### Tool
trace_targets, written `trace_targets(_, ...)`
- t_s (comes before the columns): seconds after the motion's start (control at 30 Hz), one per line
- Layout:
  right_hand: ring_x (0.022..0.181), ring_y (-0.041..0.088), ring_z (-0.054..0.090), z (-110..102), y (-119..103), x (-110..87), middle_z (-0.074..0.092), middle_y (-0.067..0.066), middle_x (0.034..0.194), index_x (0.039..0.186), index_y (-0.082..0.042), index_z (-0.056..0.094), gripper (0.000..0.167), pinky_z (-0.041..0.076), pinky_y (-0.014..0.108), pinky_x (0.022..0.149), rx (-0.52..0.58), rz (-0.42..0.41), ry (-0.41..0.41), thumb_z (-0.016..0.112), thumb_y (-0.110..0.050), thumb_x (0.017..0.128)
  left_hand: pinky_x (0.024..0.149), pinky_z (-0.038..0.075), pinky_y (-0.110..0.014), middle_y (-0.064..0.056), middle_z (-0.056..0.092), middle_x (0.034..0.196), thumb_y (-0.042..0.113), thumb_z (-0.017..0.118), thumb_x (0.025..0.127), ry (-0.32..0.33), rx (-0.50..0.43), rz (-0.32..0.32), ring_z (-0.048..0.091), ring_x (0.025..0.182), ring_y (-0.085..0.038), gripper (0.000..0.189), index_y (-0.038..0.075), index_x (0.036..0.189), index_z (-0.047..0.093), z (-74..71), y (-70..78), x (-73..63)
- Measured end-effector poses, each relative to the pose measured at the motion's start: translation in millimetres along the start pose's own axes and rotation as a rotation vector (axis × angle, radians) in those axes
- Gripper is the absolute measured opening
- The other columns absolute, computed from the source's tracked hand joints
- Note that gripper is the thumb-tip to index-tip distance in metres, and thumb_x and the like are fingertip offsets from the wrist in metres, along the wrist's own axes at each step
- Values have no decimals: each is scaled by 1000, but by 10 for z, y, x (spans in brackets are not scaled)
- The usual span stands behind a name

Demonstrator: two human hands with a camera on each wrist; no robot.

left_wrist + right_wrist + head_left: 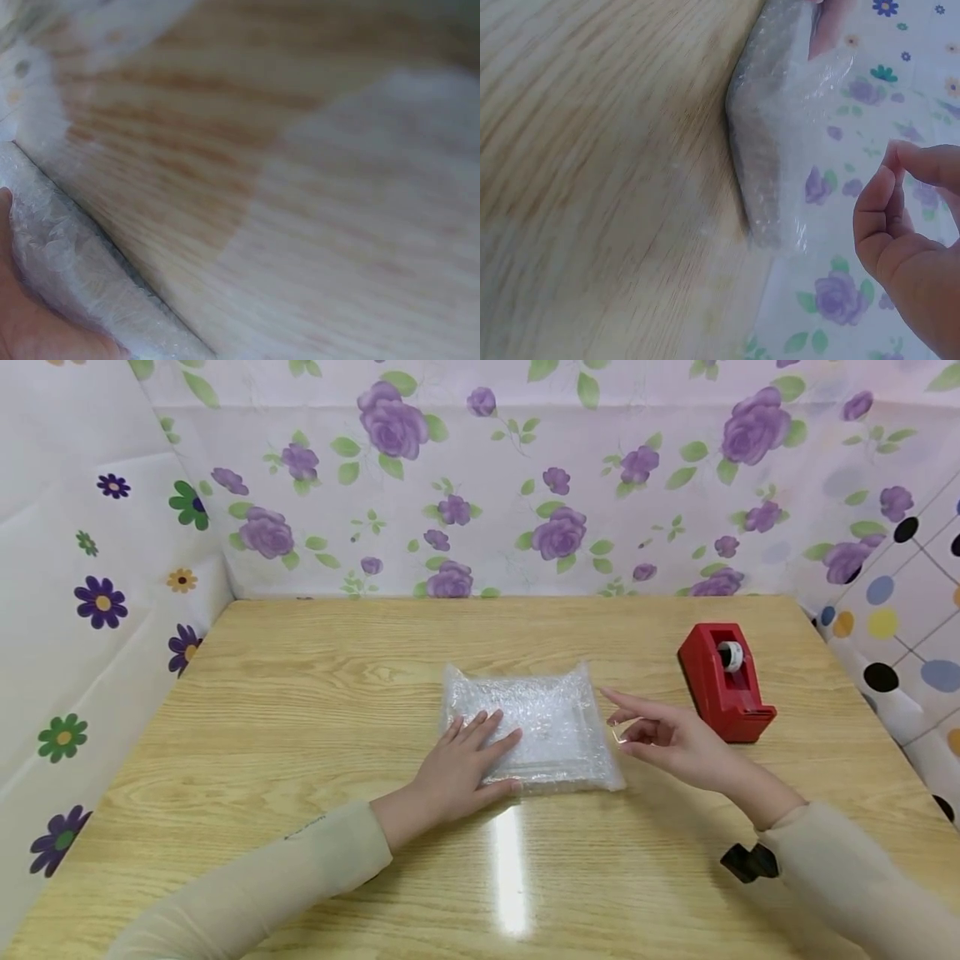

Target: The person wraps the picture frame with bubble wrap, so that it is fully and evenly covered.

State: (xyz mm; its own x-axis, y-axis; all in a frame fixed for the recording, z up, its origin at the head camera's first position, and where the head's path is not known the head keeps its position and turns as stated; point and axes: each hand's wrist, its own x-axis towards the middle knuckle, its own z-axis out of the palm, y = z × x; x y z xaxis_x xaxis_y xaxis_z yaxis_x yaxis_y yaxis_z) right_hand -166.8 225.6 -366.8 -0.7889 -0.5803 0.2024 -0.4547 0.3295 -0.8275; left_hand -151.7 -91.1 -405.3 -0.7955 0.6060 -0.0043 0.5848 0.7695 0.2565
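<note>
A flat package in clear bubble wrap [555, 718] lies on the wooden table. My left hand [457, 768] rests on its left part, fingers spread; the left wrist view catches only a bit of that hand [37, 322] beside the wrap [82, 262]. Just off the package's right edge, my right hand [675, 739] pinches a small shiny strip of clear tape [618, 733] between thumb and fingers. From the right wrist, the hand [907, 232] shows its thumb and fingertips brought together, apart from the bubble wrap [769, 142].
To the right of the package stands a red tape dispenser [723, 685] with a roll of tape [731, 656] in it. Flowered sheets [495, 485] hang behind the table [300, 693] and along its sides. A black object [750, 863] sits at my right cuff.
</note>
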Motion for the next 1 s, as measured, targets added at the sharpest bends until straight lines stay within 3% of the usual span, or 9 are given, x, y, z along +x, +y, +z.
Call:
trace_targets(0.27, 88, 13, 67, 100, -47, 161, 60, 26, 118, 144, -11, 41, 69, 55, 19, 72, -23, -28, 4, 67, 7, 83, 119, 11, -51, -13, 22, 157, 59, 45, 93, -1, 9, 2, 21, 144, -32, 69, 22, 149, 33, -12, -1, -4)
trace_targets(0.4, 84, 8, 65, 96, -45, 231, 57, 26, 117, 145, -11, 39, 69, 53, 20, 66, -13, -49, -45, 65, 6, 84, 118, 12, -51, -14, 23, 157, 59, 45, 92, 3, 12, 4, 21, 144, -32, 68, 22, 149, 34, -12, -4, -4)
trace_targets(0.57, 87, 10, 62, 77, -31, 347, 59, 21, 98, 145, -4, 37, 66, 54, 20, 79, 65, -86, -156, 59, 13, 85, 118, 13, -52, -14, 24, 156, 59, 46, 92, 7, 16, 6, 22, 144, -32, 68, 22, 148, 35, -8, -10, -8)
trace_targets(0.77, 86, 12, 57, 61, -22, 492, 60, 10, 92, 146, -7, 38, 60, 53, 23, 80, -22, -95, -251, 56, 8, 90, 118, 12, -51, -13, 24, 156, 60, 45, 92, 6, 21, 0, 22, 144, -32, 68, 23, 149, 34, 2, -26, -9)
trace_targets(0.87, 87, 14, 54, 51, -11, 561, 59, 9, 92, 146, -10, 38, 59, 50, 26, 79, -64, -95, -280, 54, 6, 91, 118, 12, -51, -12, 23, 157, 61, 44, 92, 7, 28, 1, 21, 144, -31, 68, 24, 149, 33, 19, -39, -1)
trace_targets(1.0, 80, 12, 50, 47, 12, 644, 56, 8, 87, 147, -11, 37, 59, 46, 25, 68, -38, -86, -329, 53, 5, 93, 118, 11, -50, -12, 22, 157, 61, 44, 92, 9, 31, 7, 21, 145, -31, 68, 25, 149, 33, 36, -41, 5)
